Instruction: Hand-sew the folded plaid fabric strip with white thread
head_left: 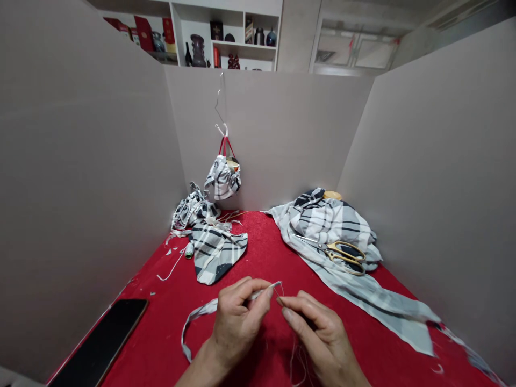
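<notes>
My left hand (237,322) pinches the end of a narrow strip of grey-and-white checked fabric (197,314), which curves away to the left on the red cloth. My right hand (318,338) is just to the right, its fingertips pinching a fine pale thread (298,365) that hangs down below it. A thin needle may sit at the fingertips, but it is too fine to tell. Gold-handled scissors (342,257) lie on a heap of checked fabric (330,226) to the right. A triangular checked piece (215,255) lies ahead, beside a small thread spool (189,250).
A red-covered table (258,258) is walled by pale partition boards (88,161). A black phone (99,344) lies at the near left. A gathered checked pouch (193,210) sits at the back, and another (223,177) hangs from a wire hook. Shelves of ornaments (226,32) stand beyond.
</notes>
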A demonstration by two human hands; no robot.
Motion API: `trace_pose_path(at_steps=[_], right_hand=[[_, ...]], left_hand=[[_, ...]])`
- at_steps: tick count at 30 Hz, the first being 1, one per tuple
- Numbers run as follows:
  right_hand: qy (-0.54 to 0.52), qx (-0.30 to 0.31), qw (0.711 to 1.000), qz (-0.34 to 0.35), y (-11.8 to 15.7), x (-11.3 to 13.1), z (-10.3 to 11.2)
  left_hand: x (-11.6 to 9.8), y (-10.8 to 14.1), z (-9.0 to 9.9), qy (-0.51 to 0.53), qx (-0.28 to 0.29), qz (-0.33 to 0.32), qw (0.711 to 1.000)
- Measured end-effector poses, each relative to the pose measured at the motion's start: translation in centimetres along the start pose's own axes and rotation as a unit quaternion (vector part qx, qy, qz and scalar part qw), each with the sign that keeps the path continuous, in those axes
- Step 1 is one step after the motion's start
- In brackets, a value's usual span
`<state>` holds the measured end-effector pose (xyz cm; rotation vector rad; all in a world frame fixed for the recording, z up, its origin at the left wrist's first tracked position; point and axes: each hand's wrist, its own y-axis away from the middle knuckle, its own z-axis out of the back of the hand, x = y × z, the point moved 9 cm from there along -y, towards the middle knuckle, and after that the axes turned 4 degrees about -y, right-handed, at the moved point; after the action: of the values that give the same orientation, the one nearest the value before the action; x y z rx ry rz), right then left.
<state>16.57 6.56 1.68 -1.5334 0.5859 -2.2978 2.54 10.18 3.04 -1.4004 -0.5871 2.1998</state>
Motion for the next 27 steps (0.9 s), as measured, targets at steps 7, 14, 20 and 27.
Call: trace_pose_path(at_steps=[7, 14, 20, 27], right_hand=[[-0.004, 0.015, 1.0, -0.009, 0.02, -0.24, -0.21], [0.007, 0.007, 1.0, -0.008, 0.21, 0.02, 0.04], [0.0, 0.01, 1.0, -0.016, -0.04, 0.16, 0.09], [0.001, 0.012, 1.0, -0.015, -0.2, -0.04, -0.04]], left_hand=[[-0.28, -0.08, 0.04, -0.003, -0.007, -0.012, 1.0], [-0.25, -0.1, 0.06, -0.006, -0.006, -0.013, 1.0], [-0.32, -0.11, 0.06, -0.007, -0.005, -0.015, 1.0], [-0.31, -0.24, 0.02, -0.003, 0.0, -0.009, 1.0]])
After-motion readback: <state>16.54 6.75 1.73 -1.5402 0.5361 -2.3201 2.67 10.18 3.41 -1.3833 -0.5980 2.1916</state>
